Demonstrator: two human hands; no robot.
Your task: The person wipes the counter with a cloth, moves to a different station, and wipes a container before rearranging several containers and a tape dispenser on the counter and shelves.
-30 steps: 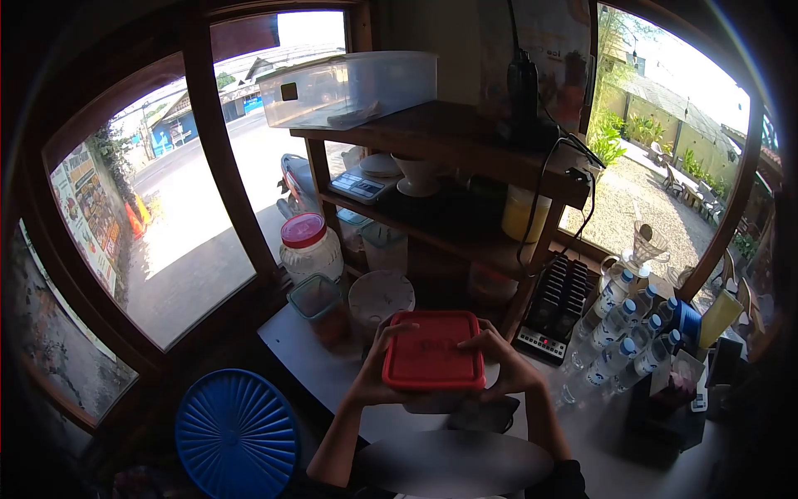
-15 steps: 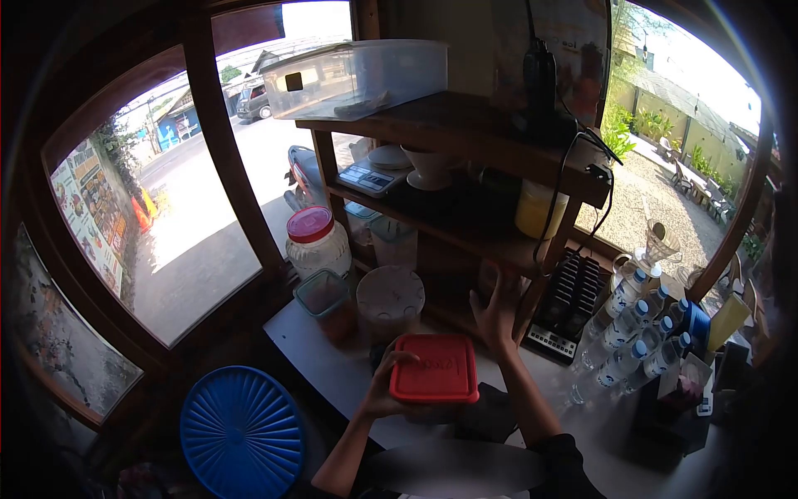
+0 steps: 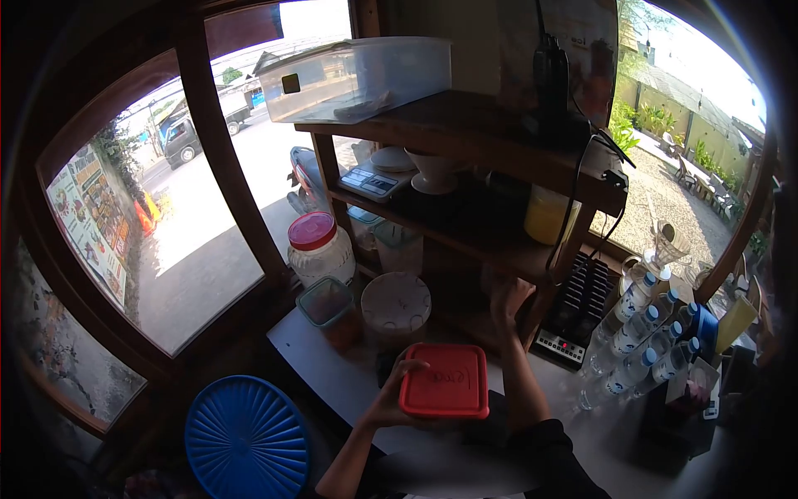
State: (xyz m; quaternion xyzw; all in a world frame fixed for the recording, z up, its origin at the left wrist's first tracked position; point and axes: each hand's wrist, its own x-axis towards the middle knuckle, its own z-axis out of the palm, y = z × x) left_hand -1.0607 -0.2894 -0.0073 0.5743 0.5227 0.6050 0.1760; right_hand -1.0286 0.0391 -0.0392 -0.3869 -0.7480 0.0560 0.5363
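Observation:
A red square-lidded container (image 3: 445,381) with handwriting on its lid is held in my left hand (image 3: 397,389), thumb on the lid's left edge. My right hand (image 3: 509,299) is raised at the front of the wooden shelf's lower opening, its fingers curled; what they hold, if anything, is hidden. Left of my right hand stands a round tub with a pale lid (image 3: 396,303). Beside that tub are a green-rimmed container (image 3: 327,304) and a clear jar with a red lid (image 3: 312,233).
Several water bottles (image 3: 625,366) stand at the right, near a black device with buttons (image 3: 573,312). A blue ribbed lid (image 3: 246,437) is at the lower left. The wooden shelf (image 3: 465,129) carries a clear bin (image 3: 357,79), with a scale (image 3: 369,180) below.
My right hand has gone from spread fingers to curled ones. The view has shifted slightly, with the red container still in my left hand. Outside, a dark vehicle has moved left.

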